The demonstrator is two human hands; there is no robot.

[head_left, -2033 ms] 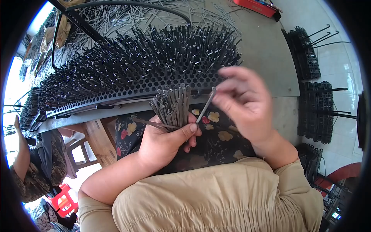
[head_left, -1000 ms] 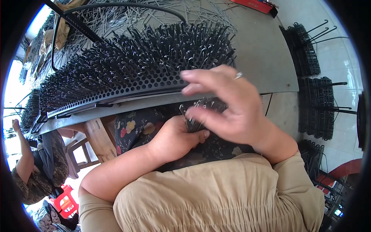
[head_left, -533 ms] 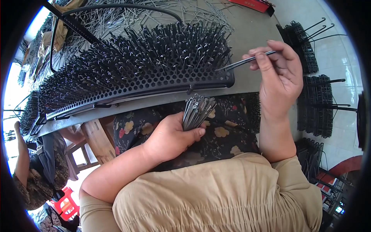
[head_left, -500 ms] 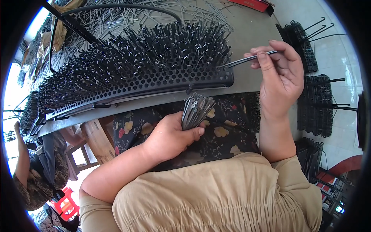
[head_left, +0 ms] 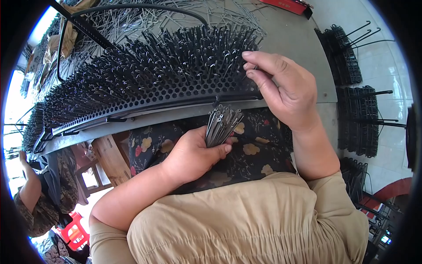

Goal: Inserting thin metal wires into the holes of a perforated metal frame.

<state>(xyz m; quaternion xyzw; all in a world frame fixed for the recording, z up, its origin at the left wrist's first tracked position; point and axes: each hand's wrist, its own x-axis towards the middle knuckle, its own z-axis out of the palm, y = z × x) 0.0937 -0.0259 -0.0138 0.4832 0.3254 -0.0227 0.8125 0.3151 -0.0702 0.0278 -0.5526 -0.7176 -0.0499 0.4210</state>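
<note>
My left hand (head_left: 193,154) is closed round a bundle of thin grey metal rods (head_left: 222,127) with small looped ends, held upright above my lap. At the right end of a long black perforated rack (head_left: 176,97), my right hand (head_left: 290,86) pinches with thumb and forefinger. A thin metal rod appears to be in that pinch, mostly hidden by the fingers and the dark rack. Many black hooked rods (head_left: 167,61) stand close together in the rack's holes, leaving its front rows of holes bare.
Loose grey rods (head_left: 228,13) lie scattered on the table (head_left: 290,39) behind the rack. A red box (head_left: 288,5) is at the far edge. Filled black racks (head_left: 360,119) stand at the right. Another person's arm (head_left: 30,189) shows at the left, near a red stool (head_left: 75,231).
My right hand has moved left and turned downward to the rack's right end, bringing the rod from a slanted hold to the holes. My left hand and its bundle have stayed nearly still.
</note>
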